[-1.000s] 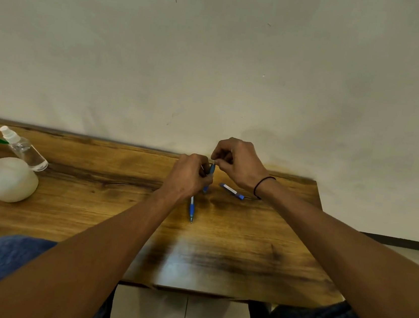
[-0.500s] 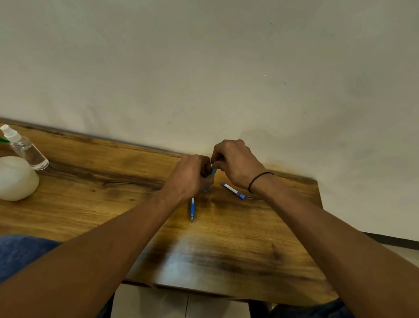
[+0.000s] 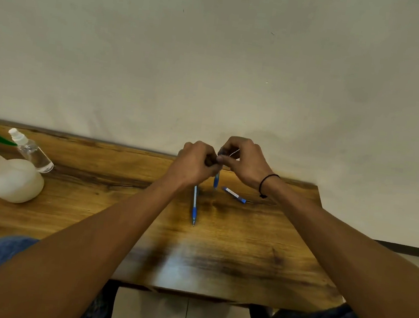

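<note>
My left hand (image 3: pixel 197 164) and my right hand (image 3: pixel 246 160) meet fingertip to fingertip above the far middle of the wooden table (image 3: pixel 244 255). Between them they hold a blue pen barrel (image 3: pixel 216 181), whose lower end hangs below the fingers. A thin pale piece (image 3: pixel 234 152) sticks up from my right hand's pinch; what it is I cannot tell. A whole blue and white pen (image 3: pixel 194 206) lies on the table under my left wrist, tip towards me. A short blue and white pen part (image 3: pixel 234 195) lies to its right.
A white spray bottle (image 3: pixel 13 178) with a green and white trigger stands at the table's left. A small clear bottle (image 3: pixel 32 151) lies behind it. A plain wall runs along the table's far edge. My knees in blue jeans show below the near edge.
Both hands have risen slightly and stayed together on the pen barrel. The thin pale piece now shows at my right hand's fingertips.
</note>
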The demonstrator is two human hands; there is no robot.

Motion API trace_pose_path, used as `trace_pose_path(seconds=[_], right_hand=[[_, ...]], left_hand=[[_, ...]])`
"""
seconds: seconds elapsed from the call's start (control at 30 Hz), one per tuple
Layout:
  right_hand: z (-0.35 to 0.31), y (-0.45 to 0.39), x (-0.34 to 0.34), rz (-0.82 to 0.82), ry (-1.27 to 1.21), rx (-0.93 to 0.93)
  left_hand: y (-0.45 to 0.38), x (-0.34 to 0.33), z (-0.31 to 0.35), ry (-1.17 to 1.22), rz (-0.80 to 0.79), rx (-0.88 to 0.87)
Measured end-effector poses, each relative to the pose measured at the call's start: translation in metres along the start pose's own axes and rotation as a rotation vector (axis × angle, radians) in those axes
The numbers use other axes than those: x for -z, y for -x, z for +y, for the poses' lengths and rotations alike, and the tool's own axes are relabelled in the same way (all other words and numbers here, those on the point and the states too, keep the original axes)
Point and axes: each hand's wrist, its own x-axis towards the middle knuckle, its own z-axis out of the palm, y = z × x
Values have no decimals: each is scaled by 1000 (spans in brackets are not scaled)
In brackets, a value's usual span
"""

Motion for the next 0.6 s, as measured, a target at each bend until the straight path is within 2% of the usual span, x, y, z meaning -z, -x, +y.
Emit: trace_pose_path(seconds=[0.13, 0.37, 0.6], right_hand=[[-15, -6, 16, 143, -129, 6], [-53, -6, 39, 260, -443, -52], [-108, 5, 70, 336, -947, -84]], left_hand=[[-9, 27, 20, -86, 35, 21], [-14, 72, 36, -262, -14, 102], [-10, 89, 51, -311, -36, 95]])
